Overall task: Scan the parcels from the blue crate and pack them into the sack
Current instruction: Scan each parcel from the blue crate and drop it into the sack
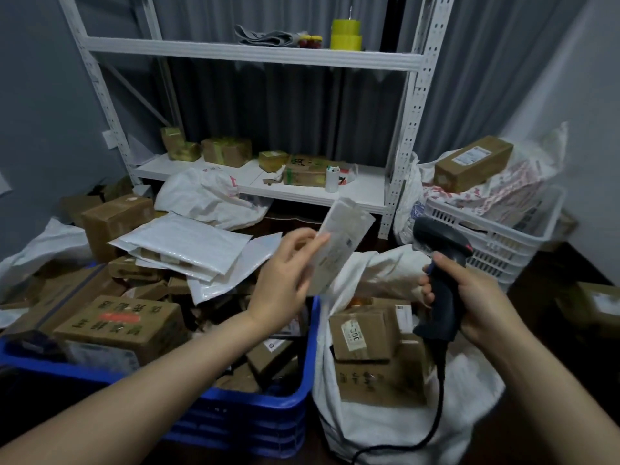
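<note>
White and flat, a small parcel point(340, 236) is held up at the middle of the scene, above the right rim of the blue crate point(255, 424), and is pinched near its lower end between the thumb and fingers of the left hand point(285, 280). To its right a black barcode scanner point(442, 286) is gripped by its handle in the right hand point(479, 297), whose fingers are curled round it. The scanner's head is turned left toward the parcel, and its cable is trailed down over the sack point(385, 431). The white woven sack is stood open just right of the crate, and brown cardboard boxes point(364, 333) are seen inside it. The crate is heaped with cartons point(117, 327), and white padded envelopes point(188, 243) are laid on its far side. Farther right a white slatted crate point(503, 236) is placed, and a white metal shelf point(255, 53) is set along the far wall.
</note>
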